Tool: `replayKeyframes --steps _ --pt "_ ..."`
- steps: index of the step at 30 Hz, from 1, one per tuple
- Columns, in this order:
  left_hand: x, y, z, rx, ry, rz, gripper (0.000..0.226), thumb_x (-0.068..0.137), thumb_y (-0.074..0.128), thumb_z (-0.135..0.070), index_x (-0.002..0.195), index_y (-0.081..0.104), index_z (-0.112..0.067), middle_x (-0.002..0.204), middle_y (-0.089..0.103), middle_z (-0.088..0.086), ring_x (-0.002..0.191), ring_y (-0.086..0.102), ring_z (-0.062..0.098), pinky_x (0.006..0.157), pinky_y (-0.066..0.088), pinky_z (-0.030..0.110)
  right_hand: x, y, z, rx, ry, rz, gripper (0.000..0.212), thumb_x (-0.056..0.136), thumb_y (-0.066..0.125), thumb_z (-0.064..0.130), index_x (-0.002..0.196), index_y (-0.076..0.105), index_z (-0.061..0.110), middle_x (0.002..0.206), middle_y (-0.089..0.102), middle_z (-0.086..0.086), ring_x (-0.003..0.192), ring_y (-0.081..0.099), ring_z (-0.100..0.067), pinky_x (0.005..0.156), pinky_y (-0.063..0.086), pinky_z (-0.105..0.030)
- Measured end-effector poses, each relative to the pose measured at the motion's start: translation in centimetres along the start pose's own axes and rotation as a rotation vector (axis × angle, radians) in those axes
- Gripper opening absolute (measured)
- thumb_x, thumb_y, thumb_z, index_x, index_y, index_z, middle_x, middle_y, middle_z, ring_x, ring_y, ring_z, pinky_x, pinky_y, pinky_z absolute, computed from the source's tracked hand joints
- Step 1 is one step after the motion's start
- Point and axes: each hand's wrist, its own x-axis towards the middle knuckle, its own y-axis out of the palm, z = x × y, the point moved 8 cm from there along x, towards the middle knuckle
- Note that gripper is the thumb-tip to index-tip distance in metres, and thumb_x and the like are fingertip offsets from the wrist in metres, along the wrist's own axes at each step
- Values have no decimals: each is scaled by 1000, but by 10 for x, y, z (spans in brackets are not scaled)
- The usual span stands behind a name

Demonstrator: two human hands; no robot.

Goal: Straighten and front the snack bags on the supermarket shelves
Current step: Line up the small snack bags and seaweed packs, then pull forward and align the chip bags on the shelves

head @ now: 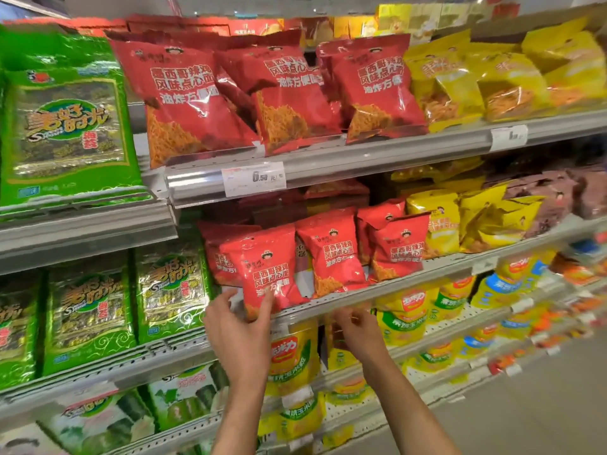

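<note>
Red snack bag (267, 269) at middle shelf lip, left hand (238, 326) pinching its bottom edge. Red bags rightward of fingers lean crooked, not fronted. Right hand (358, 326) loosely curled below lip, holding nothing visible.

The grey middle shelf (410, 284) carries red snack bags (331, 251) beside yellow bags (437, 221).

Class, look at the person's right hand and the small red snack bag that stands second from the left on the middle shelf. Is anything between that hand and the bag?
Nothing visible blocks it. The right hand hangs empty just below the shelf's front rail, and the red bag stands above it at the shelf front. The left hand grips the neighbouring red bag, off to the side.
</note>
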Motion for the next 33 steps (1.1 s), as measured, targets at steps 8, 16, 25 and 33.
replayKeyframes --steps 8,16,25,33 --pt "-127 102 -18 -245 -237 376 13 84 77 -23 85 65 -19 80 66 5 80 62 24 66 42 11 -41 -153 -60 130 49 -338 17 99 61 14 88 69 3 78 76 -9 71 72 -21 66 56 -36" --pt "-280 249 -92 -206 -320 798 22 89 71 -23 74 68 -7 79 68 9 79 60 23 76 45 39 -72 -388 -101 64 83 -574 14 94 64 9 85 73 13 72 72 -6 77 68 -27 86 55 -48" --pt "-447 395 -222 -336 -193 1028 8 91 65 -10 92 73 -8 92 72 18 81 70 27 82 56 42 -119 -653 -110 124 106 -887 17 92 62 9 83 72 19 85 77 -11 85 70 -33 92 53 -52" --pt "-568 538 -294 -271 -336 1299 4 92 63 -20 93 65 -23 100 71 7 101 68 28 96 53 50 -107 -812 -117 144 117 -1003 18 94 60 9 84 71 18 87 75 -16 75 64 -24 80 54 -45"
